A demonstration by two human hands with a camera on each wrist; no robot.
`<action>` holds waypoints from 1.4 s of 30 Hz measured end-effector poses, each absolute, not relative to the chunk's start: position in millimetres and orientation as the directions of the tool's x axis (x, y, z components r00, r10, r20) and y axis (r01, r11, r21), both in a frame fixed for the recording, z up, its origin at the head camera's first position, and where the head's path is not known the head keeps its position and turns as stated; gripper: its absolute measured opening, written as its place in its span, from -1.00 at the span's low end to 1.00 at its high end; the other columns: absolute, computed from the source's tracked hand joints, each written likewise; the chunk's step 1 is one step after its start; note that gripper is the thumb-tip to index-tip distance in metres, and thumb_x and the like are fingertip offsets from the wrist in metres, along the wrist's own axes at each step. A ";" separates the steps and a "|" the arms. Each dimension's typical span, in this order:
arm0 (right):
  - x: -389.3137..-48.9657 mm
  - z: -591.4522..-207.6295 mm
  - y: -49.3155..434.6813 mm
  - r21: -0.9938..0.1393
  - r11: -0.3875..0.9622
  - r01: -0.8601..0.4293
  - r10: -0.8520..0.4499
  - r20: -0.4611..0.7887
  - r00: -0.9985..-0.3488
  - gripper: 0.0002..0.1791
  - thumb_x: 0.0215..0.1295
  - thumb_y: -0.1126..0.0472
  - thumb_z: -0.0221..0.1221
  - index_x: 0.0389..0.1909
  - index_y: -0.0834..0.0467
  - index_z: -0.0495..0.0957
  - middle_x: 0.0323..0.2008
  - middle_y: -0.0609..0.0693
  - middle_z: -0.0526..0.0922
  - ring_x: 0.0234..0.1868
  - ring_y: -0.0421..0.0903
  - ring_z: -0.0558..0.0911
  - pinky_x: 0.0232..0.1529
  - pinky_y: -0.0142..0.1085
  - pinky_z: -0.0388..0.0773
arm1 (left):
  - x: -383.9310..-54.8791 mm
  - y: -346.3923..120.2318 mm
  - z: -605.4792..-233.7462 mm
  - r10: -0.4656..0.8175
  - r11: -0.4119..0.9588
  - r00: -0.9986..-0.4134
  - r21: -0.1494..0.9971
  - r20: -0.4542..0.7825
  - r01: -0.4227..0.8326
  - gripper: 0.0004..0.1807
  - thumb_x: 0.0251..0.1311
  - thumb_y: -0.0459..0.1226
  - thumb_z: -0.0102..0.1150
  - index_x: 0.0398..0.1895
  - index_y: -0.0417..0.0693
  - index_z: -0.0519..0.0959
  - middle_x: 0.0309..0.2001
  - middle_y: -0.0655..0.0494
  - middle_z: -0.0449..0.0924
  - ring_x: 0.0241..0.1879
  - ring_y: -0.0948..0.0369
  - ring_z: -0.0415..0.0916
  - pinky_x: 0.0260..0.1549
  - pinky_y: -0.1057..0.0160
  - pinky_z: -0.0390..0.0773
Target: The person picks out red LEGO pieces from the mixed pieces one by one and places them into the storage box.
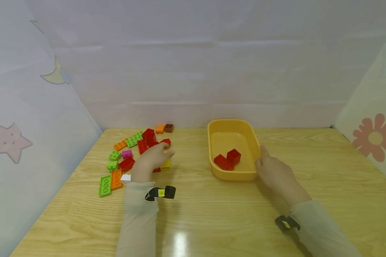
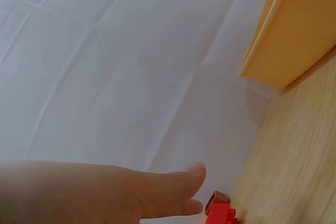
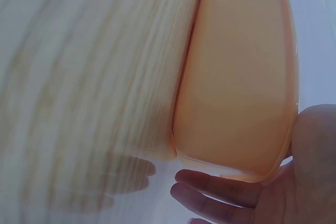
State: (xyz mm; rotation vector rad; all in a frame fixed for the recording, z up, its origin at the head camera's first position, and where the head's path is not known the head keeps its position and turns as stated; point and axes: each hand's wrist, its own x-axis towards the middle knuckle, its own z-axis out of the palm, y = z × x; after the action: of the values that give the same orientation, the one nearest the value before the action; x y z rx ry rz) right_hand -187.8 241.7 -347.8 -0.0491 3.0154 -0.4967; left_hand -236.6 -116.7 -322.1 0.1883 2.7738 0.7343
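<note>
A yellow plastic bin (image 1: 234, 175) stands right of the middle of the table, with red toy bricks (image 1: 233, 156) lying in its near part. At its right side my right hand (image 1: 276, 175) grips the rim; in the right wrist view the fingers (image 3: 218, 190) lie outside the wall. My left hand (image 1: 152, 157) hovers over a pile of red bricks (image 1: 143, 146) on the left, thumb and fingers apart. Its fingertips are right by a red brick (image 1: 165, 142), and the hand hides part of the pile. A yellow brick (image 1: 165, 165) sits below the thumb.
Left of the pile lie green bricks (image 1: 114, 155), orange bricks (image 1: 116, 179), a magenta brick (image 1: 127, 154) and a white piece (image 1: 125, 178). Farther back are an orange brick (image 1: 160, 129) and a brown brick (image 1: 169, 128). A pale cloth (image 1: 193, 71) hangs behind the table.
</note>
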 end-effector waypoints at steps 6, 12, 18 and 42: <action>-187.6 -347.3 241.0 -0.322 0.947 -0.015 -0.042 -0.077 -0.996 -0.30 0.50 0.12 -0.31 0.48 0.48 -0.14 -0.57 0.15 0.47 -0.56 0.04 0.44 -0.57 -0.16 0.36 | -236.8 -128.1 -323.0 0.168 0.856 -0.958 0.516 -0.233 0.024 -0.34 0.39 -0.14 0.16 0.46 -0.18 0.24 0.41 -0.21 0.28 0.35 -0.14 0.25 0.32 -0.17 0.23; -186.9 -347.0 241.2 -0.325 0.945 -0.022 -0.048 -0.074 -0.996 -0.30 0.50 0.13 -0.31 0.49 0.48 -0.16 -0.62 0.11 0.43 -0.56 0.04 0.43 -0.56 -0.17 0.35 | -232.3 -138.2 -320.8 0.094 0.872 -0.960 0.487 -0.263 -0.048 -0.38 0.29 -0.29 0.25 0.41 -0.14 0.32 0.34 -0.19 0.37 0.24 -0.14 0.35 0.22 -0.18 0.34; -187.2 -347.6 241.6 -0.327 0.945 -0.022 -0.050 -0.078 -0.996 -0.30 0.50 0.13 -0.30 0.49 0.48 -0.17 -0.62 0.11 0.43 -0.56 0.04 0.44 -0.57 -0.16 0.36 | -229.2 -140.1 -318.9 0.003 0.872 -0.932 0.457 -0.363 -0.175 -0.38 0.30 -0.23 0.26 0.40 -0.11 0.34 0.36 -0.21 0.33 0.18 -0.17 0.36 0.17 -0.21 0.35; -187.7 -347.0 241.4 -0.306 0.952 -0.022 -0.042 -0.058 -0.997 -0.31 0.48 0.15 -0.27 0.47 0.50 -0.12 -0.21 0.46 0.59 -0.43 0.12 0.52 -0.43 0.01 0.49 | -235.2 -141.2 -334.4 0.024 0.919 -0.910 0.366 -0.415 -0.143 -0.45 0.12 -0.46 0.25 0.24 -0.10 0.48 0.27 -0.25 0.35 0.06 -0.12 0.33 0.06 -0.14 0.42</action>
State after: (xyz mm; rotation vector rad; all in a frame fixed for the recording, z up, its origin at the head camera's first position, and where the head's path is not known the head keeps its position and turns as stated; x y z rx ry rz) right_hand -187.7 241.4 -347.0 -0.0496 3.0401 -0.4750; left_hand -235.2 -141.2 -334.4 -0.0861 2.6601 0.5512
